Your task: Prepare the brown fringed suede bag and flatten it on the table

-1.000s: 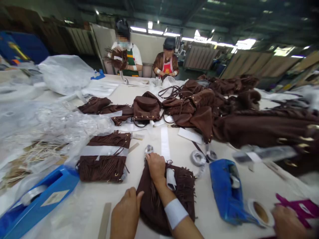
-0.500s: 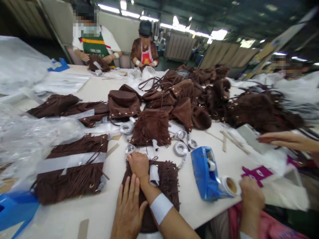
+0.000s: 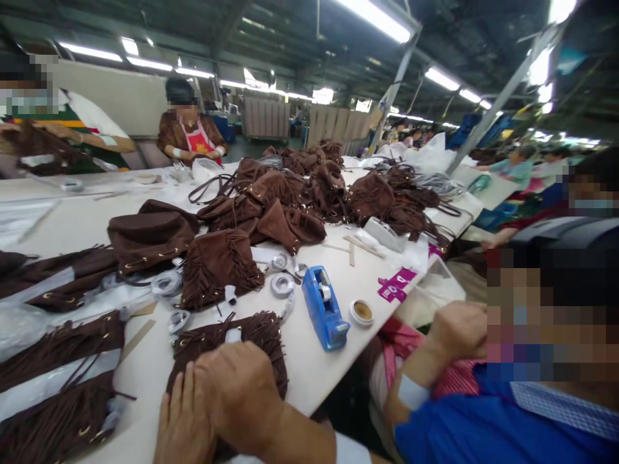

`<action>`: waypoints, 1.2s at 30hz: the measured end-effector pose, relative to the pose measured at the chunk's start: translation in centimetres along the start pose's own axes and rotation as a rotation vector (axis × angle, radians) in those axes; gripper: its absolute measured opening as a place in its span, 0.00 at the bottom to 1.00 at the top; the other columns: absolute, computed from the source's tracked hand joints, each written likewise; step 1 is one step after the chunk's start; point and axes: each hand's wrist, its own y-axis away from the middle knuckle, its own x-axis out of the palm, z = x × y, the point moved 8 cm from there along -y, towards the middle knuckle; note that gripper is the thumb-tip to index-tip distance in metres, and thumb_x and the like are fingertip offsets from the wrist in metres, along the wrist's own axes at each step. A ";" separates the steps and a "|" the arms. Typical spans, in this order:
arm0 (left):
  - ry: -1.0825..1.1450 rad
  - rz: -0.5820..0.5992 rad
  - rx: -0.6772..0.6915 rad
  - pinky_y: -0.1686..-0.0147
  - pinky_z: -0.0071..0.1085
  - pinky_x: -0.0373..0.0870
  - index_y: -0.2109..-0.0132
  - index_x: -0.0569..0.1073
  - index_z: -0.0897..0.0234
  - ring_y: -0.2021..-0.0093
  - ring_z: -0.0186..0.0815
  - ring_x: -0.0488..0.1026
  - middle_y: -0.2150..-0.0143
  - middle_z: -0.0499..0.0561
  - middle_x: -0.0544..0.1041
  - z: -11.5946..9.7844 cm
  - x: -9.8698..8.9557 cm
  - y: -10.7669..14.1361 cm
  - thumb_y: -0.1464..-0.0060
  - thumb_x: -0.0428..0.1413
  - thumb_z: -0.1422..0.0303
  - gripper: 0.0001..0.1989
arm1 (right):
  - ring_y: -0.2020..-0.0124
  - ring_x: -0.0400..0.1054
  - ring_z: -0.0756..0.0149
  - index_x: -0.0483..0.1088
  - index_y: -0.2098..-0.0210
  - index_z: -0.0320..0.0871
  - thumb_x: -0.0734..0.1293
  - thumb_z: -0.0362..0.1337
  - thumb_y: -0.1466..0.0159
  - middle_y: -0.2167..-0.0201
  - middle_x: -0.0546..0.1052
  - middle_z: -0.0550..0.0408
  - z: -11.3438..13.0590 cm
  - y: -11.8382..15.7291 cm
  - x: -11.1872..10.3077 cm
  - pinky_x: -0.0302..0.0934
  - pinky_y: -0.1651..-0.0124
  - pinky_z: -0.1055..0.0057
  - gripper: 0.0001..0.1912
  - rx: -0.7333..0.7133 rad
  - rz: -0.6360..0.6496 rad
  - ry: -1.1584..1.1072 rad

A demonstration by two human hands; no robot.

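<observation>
One bag (image 3: pixel 271 341) lay on the surface (image 3: pixel 300 370) beneath left hand (image 3: pixel 186 415) and right hand (image 3: pixel 244 393), tape dispenser (image 3: pixel 322 316) rightward, heaped bags (image 3: pixel 275 193) behind.

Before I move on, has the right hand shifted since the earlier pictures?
Yes. Judged against the blue tape dispenser, the right hand has drawn back toward the camera, off the far-left corner of the brown bag.

In front of you, the near bag (image 3: pixel 272 345) is dark brown; so is the left bag (image 3: pixel 53 415), crossed by a whitish band (image 3: pixel 48 386). Your wristband (image 3: pixel 352 449) is white. To your right, the tape dispenser (image 3: pixel 322 316) is blue, the tape roll (image 3: pixel 362 312) white (tan at its core). Nearer right, a co-worker's blue shirt (image 3: pixel 449 425) has a pale checked collar (image 3: pixel 570 403).
</observation>
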 end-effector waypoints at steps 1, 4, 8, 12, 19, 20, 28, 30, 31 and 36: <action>-0.008 -0.005 0.008 0.38 0.63 0.55 0.28 0.39 0.67 0.29 0.59 0.50 0.31 0.70 0.58 -0.2 0.1 0.1 0.37 0.40 0.63 0.35 | 0.64 0.64 0.63 0.66 0.60 0.44 0.60 0.38 0.30 0.66 0.73 0.55 -1.0 2.7 0.2 0.58 0.60 0.65 0.06 0.037 -0.004 0.044; -0.020 0.020 0.017 0.39 0.66 0.55 0.27 0.38 0.65 0.29 0.62 0.49 0.30 0.70 0.56 0.1 0.3 -0.1 0.36 0.39 0.59 0.35 | 0.68 0.62 0.62 0.66 0.67 0.44 0.65 0.39 0.33 0.70 0.71 0.55 -3.6 9.7 3.0 0.53 0.67 0.65 0.08 0.046 -0.075 0.177; -0.026 0.070 0.063 0.45 0.59 0.67 0.28 0.43 0.64 0.35 0.58 0.62 0.35 0.68 0.64 -0.9 -2.4 -4.6 0.37 0.41 0.55 0.35 | 0.69 0.61 0.64 0.66 0.69 0.43 0.65 0.37 0.34 0.71 0.70 0.55 -4.9 13.6 7.2 0.52 0.68 0.65 0.08 -0.037 -0.121 0.204; 0.038 0.103 0.119 0.38 0.42 0.63 0.35 0.58 0.67 0.37 0.44 0.64 0.38 0.63 0.67 -8.1 -4.9 -13.4 0.35 0.40 0.60 0.25 | 0.67 0.63 0.64 0.67 0.66 0.43 0.64 0.37 0.33 0.68 0.71 0.54 -5.1 13.7 8.1 0.55 0.66 0.65 0.06 -0.035 -0.043 0.174; -0.328 0.483 0.284 0.61 0.44 0.67 0.58 0.71 0.71 0.59 0.53 0.73 0.62 0.63 0.75 -14.9 4.6 -18.2 0.39 0.47 0.50 0.24 | 0.59 0.67 0.66 0.71 0.56 0.41 0.63 0.36 0.32 0.58 0.75 0.53 -4.8 15.1 6.4 0.62 0.59 0.67 0.08 -0.189 -0.149 0.156; -0.344 0.489 0.284 0.61 0.43 0.66 0.57 0.71 0.71 0.57 0.53 0.72 0.61 0.63 0.74 -14.6 5.3 -18.2 0.39 0.47 0.49 0.25 | 0.60 0.67 0.67 0.72 0.56 0.41 0.64 0.35 0.32 0.58 0.75 0.54 -4.9 15.2 6.2 0.62 0.59 0.68 0.07 -0.196 -0.180 0.158; -0.364 0.574 0.269 0.66 0.34 0.59 0.63 0.70 0.64 0.67 0.43 0.73 0.69 0.54 0.74 -11.0 8.5 -18.3 0.34 0.39 0.54 0.23 | 0.61 0.67 0.70 0.71 0.65 0.45 0.64 0.36 0.32 0.60 0.76 0.59 -5.6 15.5 6.4 0.62 0.61 0.71 0.05 -0.135 -0.155 0.051; -0.370 0.556 0.209 0.69 0.33 0.57 0.65 0.70 0.64 0.69 0.41 0.72 0.70 0.54 0.74 -9.6 9.2 -18.3 0.33 0.38 0.55 0.24 | 0.60 0.67 0.70 0.71 0.64 0.45 0.64 0.36 0.32 0.58 0.76 0.59 -5.7 15.4 6.3 0.62 0.59 0.71 0.05 -0.117 -0.125 0.013; -0.375 0.538 0.178 0.70 0.32 0.56 0.65 0.70 0.64 0.69 0.41 0.72 0.70 0.55 0.74 -9.0 9.4 -18.3 0.33 0.37 0.55 0.24 | 0.60 0.67 0.70 0.71 0.63 0.44 0.64 0.36 0.31 0.58 0.76 0.59 -5.8 15.3 6.2 0.63 0.58 0.70 0.05 -0.111 -0.111 -0.005; -0.336 0.466 0.175 0.66 0.35 0.62 0.61 0.71 0.67 0.65 0.45 0.72 0.68 0.57 0.75 -9.2 8.0 -18.3 0.33 0.38 0.53 0.25 | 0.56 0.68 0.66 0.71 0.53 0.39 0.61 0.36 0.29 0.55 0.76 0.54 -5.8 14.4 4.0 0.63 0.52 0.67 0.11 -0.096 -0.010 -0.044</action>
